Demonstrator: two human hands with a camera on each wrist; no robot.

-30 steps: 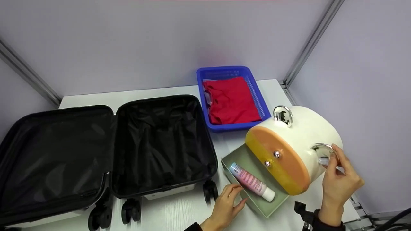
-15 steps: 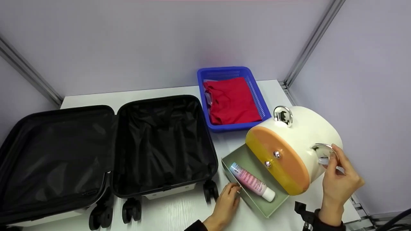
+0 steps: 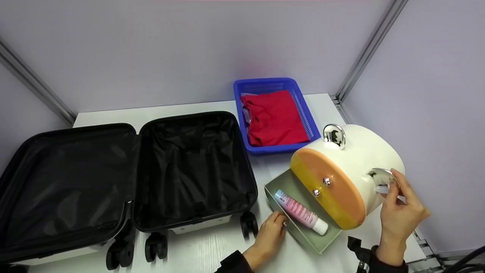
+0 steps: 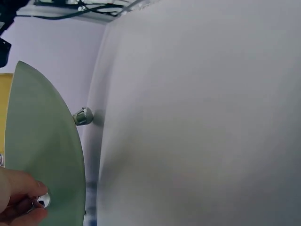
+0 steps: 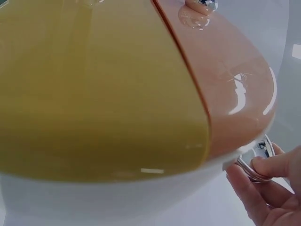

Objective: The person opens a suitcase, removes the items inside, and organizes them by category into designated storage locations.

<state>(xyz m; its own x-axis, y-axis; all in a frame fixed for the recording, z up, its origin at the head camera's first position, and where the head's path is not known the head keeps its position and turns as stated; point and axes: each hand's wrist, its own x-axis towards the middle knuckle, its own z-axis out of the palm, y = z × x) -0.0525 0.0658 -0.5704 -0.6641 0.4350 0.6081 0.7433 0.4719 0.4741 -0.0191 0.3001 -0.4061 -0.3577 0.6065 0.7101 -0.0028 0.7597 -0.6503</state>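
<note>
A white rounded drawer box with an orange and a yellow front lies at the right, chrome loops on its top. Its lowest, green drawer stands pulled out and holds a pink and blue squeeze tube with a white cap. My left hand pinches the drawer's silver knob between thumb and finger. With thumb and fingers, my right hand grips the chrome loop nearest me; the right wrist view shows that loop between thumb and fingers.
Left of the drawer lies an open black suitcase with wheels toward me. Behind it at the right, a blue basket holds folded red cloth. Grey walls enclose the white table.
The left fingers have closed round the drawer knob. The drawer, with the tube inside, has slid slightly inward to the right. My right hand keeps its hold on the loop.
</note>
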